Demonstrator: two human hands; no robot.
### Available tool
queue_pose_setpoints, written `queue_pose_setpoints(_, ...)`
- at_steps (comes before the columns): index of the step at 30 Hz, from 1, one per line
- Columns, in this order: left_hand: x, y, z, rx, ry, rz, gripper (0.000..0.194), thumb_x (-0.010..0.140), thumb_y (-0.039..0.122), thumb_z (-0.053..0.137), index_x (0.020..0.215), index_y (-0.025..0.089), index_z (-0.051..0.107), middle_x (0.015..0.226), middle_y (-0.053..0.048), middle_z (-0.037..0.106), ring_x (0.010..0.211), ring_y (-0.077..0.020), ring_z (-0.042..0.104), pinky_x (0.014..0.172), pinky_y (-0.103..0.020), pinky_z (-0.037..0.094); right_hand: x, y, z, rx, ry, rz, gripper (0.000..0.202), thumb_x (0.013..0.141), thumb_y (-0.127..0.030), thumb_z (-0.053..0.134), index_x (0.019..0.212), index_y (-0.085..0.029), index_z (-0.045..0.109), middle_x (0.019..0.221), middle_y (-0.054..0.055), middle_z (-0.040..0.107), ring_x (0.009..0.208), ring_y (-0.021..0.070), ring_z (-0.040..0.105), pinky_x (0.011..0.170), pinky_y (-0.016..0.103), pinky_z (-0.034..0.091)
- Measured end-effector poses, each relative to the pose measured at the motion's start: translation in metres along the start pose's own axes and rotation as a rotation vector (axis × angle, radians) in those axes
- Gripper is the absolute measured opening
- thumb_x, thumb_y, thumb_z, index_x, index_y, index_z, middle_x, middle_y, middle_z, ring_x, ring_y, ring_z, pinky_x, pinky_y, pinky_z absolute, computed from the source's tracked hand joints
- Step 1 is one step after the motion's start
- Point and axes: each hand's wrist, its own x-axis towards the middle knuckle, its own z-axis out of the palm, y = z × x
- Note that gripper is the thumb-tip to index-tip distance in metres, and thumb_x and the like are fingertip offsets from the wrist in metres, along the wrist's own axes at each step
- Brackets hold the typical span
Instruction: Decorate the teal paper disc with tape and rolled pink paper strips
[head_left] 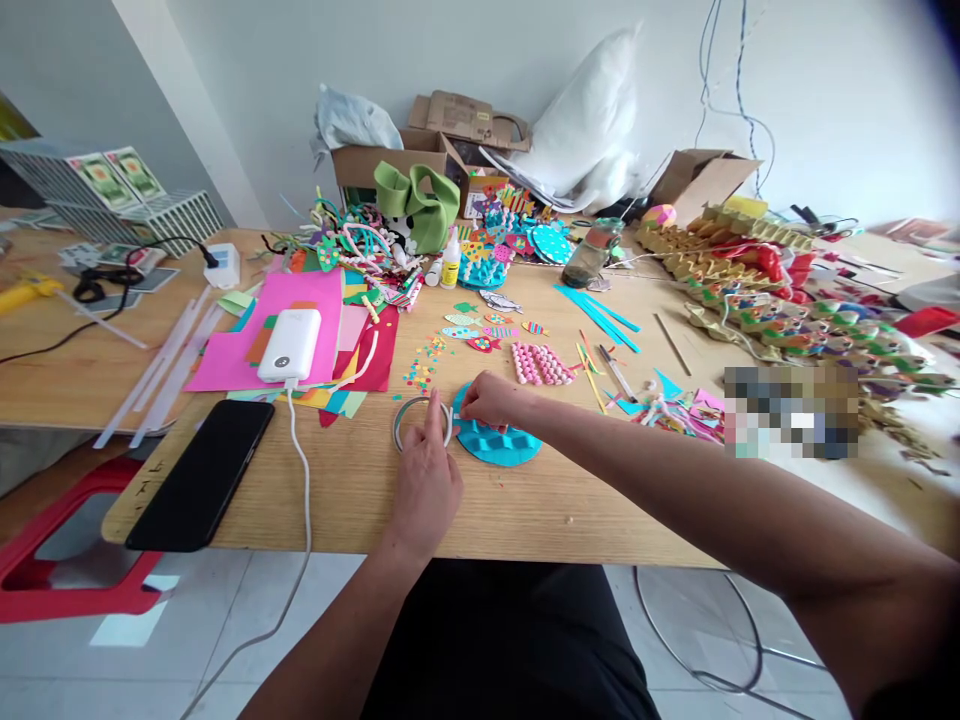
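Observation:
My left hand [429, 478] is at the front of the table, its index finger stretched forward over the right side of a thin tape roll [400, 425]. Its other fingers look partly curled, and I see nothing held in them. Over a round blue craft piece [499, 449] with raised folds, my right hand [491, 398] is closed in a pinch. Whatever its fingertips hold is too small or hidden to make out. Beyond the hands lie small coloured paper dots [426, 366], several paper fish [484, 343] and a pink beaded piece [540, 365].
A black phone [201, 475] and a white power bank [290, 345] with a cable lie at left. A glue bottle [450, 262] stands behind. Blue strips [600, 318], a pen [616, 373] and paper scraps [675, 412] lie right, near egg-carton crafts [817, 325].

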Motion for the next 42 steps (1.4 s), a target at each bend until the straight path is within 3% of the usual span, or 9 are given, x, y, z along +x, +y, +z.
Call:
queue_pose_setpoints(30,-0.0002,0.0001,0.0011,0.038,-0.007,0.014,0.075,0.076,-0.002,0.038,0.146,0.011,0.014,0.092,-0.012,0.061,0.096,-0.0253,0.051,0.088,-0.045,0.046,0.0009,0.0013,0.0022,0.045,-0.002,0.021,0.012,0.079,-0.014,0.058,0.068,-0.012,0.063,0.038,-0.007,0.044,0.031,0.0058,0.04,0.038,0.018,0.04)
queue_pose_setpoints(38,0.0021,-0.0013,0.0033,-0.014,0.092,0.065,0.077,0.075,-0.003,0.037,0.147,0.014,0.013,0.118,-0.016,0.053,0.107,-0.0256,0.049,0.091,-0.045,0.046,0.0025,-0.0039,0.0031,-0.038,0.012,0.031,0.016,0.076,-0.017,0.064,0.061,-0.012,0.06,0.037,-0.005,0.045,0.034,0.0081,0.044,0.044,0.022,0.045)
queue_pose_setpoints(42,0.0057,0.0007,0.0051,0.023,0.088,0.079,0.079,0.074,-0.003,0.039,0.147,0.015,0.012,0.107,-0.013,0.056,0.098,-0.0246,0.051,0.086,-0.043,0.048,-0.0001,-0.0081,0.0016,-0.069,0.004,0.041,0.018,0.077,-0.019,0.063,0.06,-0.011,0.061,0.038,-0.005,0.046,0.035,0.0086,0.044,0.046,0.023,0.046)
